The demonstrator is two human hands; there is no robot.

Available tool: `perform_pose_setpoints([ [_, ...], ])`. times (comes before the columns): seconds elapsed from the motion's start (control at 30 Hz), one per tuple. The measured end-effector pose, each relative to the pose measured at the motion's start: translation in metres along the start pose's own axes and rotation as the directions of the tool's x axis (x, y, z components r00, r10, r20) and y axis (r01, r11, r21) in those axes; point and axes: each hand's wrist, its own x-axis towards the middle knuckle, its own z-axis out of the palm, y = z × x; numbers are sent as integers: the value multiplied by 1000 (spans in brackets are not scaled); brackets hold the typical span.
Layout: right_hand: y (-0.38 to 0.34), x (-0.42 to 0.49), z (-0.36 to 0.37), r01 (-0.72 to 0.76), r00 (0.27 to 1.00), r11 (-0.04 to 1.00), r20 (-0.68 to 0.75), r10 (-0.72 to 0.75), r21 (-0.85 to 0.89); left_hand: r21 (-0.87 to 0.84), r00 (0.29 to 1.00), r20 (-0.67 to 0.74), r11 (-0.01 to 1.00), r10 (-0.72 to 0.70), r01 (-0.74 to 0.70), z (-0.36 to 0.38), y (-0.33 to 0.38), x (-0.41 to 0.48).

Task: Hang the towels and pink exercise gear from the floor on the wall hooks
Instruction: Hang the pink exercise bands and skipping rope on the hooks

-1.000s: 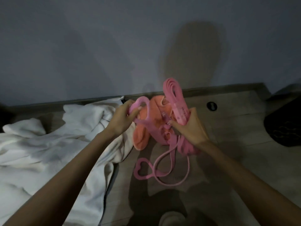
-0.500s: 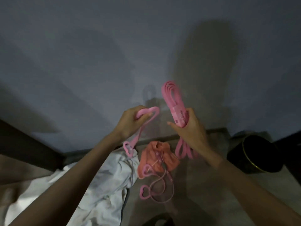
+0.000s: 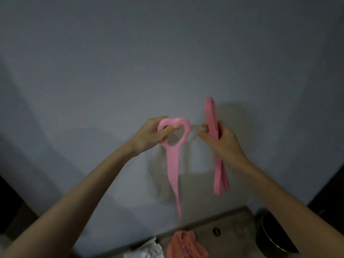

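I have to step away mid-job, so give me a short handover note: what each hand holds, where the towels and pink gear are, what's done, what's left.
Left hand grips the heart-shaped loop of the pink strap, whose tail dangles before the wall.
Right hand grips the folded pink band, held upright.
Orange towel and white towel lie on the floor by the wall.
Done: both pink pieces are in hand, raised.
Left: hang them, then both towels. No hooks in view; nothing hung yet.
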Motion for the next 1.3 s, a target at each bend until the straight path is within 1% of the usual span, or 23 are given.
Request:
perform_pose_setpoints([
  [0.1,-47,13,-22,72,997,994,-20,-71,88,25,995,33,996,90,-90,-6,54,16],
  [0.2,-86,23,-47,132,990,983,-63,-124,129,55,984,77,984,163,-167,-7,101,31],
  [0.3,-112,29,-73,196,979,968,-97,-182,159,97,968,125,969,217,-229,-3,140,45],
  [0.47,-141,49,-122,245,966,951,-133,-222,189,145,955,140,948,263,-283,8,192,73],
  [0.53,-149,62,-143,267,959,944,-147,-242,194,113,960,100,955,262,-273,14,209,90],
  [0.63,-158,88,-173,304,948,931,-158,-276,200,-62,979,23,978,203,-201,21,229,115],
  [0.73,-164,119,-202,305,950,929,-128,-283,210,-247,986,34,958,162,-148,28,248,135],
  [0.83,-170,150,-231,311,950,920,-114,-292,238,-306,984,16,938,176,-163,40,271,153],
  [0.93,-184,175,-258,334,942,909,-101,-319,249,-311,979,-69,929,190,-202,48,296,175],
  [1.07,-205,204,-279,384,923,893,-88,-373,234,-258,955,-213,930,209,-261,50,325,204],
  [1.17,-218,228,-288,391,920,885,-92,-380,254,-207,936,-265,934,233,-291,48,345,224],
  [1.3,-231,260,-290,364,930,872,-85,-357,328,-147,905,-328,931,273,-334,36,362,250],
])
